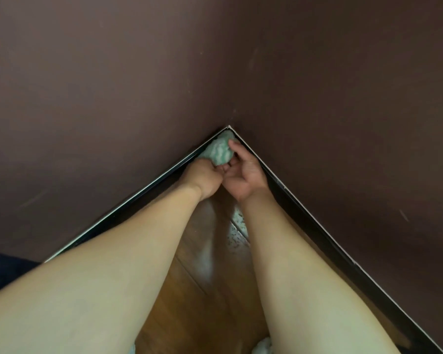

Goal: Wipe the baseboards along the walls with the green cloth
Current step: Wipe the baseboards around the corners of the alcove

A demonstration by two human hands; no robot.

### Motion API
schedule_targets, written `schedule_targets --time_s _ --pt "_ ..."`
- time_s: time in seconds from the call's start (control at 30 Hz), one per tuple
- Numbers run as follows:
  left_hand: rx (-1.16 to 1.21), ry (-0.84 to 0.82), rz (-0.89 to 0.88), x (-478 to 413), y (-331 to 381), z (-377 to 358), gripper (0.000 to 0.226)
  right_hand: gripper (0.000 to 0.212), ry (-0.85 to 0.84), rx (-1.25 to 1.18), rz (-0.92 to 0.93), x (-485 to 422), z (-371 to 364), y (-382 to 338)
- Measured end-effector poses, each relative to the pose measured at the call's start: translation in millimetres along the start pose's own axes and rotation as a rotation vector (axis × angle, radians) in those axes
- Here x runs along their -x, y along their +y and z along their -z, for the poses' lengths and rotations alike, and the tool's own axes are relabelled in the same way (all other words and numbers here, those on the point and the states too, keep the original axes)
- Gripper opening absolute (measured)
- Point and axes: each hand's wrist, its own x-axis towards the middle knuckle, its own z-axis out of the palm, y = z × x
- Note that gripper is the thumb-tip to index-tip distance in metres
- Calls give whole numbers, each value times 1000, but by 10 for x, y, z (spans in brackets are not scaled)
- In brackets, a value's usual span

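Forearms (113,277), left hand (205,176), right hand (244,176) gripping cloth (219,150)

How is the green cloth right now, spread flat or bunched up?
Bunched up: the green cloth is a rounded wad pressed into the corner where the baseboards meet, gripped by the left hand and right hand.

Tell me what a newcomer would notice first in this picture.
Two bare forearms converge on a bunched green cloth, held by the left hand and right hand in the corner where two dark baseboards meet. Plain brown walls fill the upper frame; glossy wooden floor shows between the arms.
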Motion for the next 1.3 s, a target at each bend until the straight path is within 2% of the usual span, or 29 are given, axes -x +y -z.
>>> schedule_targets --time_s 0.07,0.13,0.23,0.37,0.5,0.6,0.7,0.87,0.93,1.07,1.1,1.17,1.23,1.3 --pt "-36 -24 -22 66 43 -75 32 50 39 -45 13 98 109 -42" --pt "-81 -69 -47 136 96 -159 26 51 89 -72 12 211 240 -83" --pt "-134 -97 -74 290 190 -244 24 46 159 -40 25 411 435 -124" --pt "-167 -88 -76 319 210 -259 27 29 175 122 21 700 668 -153" --pt "-57 -131 -53 538 433 -273 41 34 122 272 40 1022 759 -209" --pt "23 -157 -17 745 634 -328 47 43 46 288 74 1230 696 -281" --pt "152 -179 -15 895 735 -316 36 43 -1 274 104 1410 612 -347" --pt "572 -273 130 1007 734 -140 21 39 -21 281 150 1609 451 -379" --pt "684 -284 136 936 687 -75 11 34 -18 311 156 1612 382 -341" --pt "888 -193 192 670 492 -57 3 37 17 478 151 1492 319 -313" --pt "909 -125 215 577 461 -68 6 32 42 577 146 1455 329 -327" --pt "913 52 252 418 430 -128 26 25 104 758 142 1380 422 -402" --pt "896 198 286 268 431 -183 20 21 146 828 135 1289 542 -494" --pt "907 240 330 133 432 -268 16 18 168 814 126 1214 647 -539"
